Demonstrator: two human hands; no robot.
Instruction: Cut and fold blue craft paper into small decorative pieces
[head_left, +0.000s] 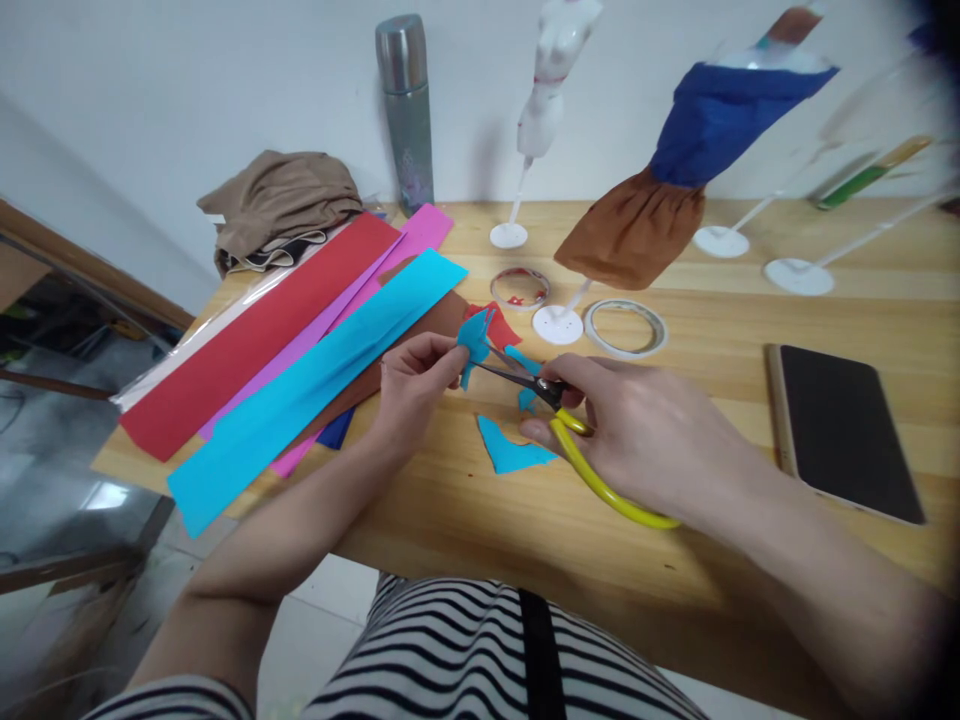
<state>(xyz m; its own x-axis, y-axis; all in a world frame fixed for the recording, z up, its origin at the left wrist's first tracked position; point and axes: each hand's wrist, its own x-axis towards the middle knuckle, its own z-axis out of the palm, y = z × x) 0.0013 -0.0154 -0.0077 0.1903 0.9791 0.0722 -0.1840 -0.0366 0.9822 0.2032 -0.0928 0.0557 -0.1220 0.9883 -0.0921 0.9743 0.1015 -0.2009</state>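
Observation:
Pinched between the thumb and fingers of my left hand (421, 375) is a small blue paper piece (474, 336). My right hand (637, 430) is closed round the yellow handles of the scissors (581, 465). Their slightly parted blades point left and reach the blue piece. Below the blades, a curved blue scrap (514, 450) lies on the wooden table (442, 510), with smaller blue bits near the scissors' pivot. Behind the blue piece lies a red scrap (504, 326).
Coloured paper strips (315, 385), a brown cloth (289, 200) and a flask (406, 120) are at left. Tape rings (626, 347), a dressed mannequin (637, 225), a bare mannequin (541, 110) and other stands are behind. A dark tablet (847, 425) lies right.

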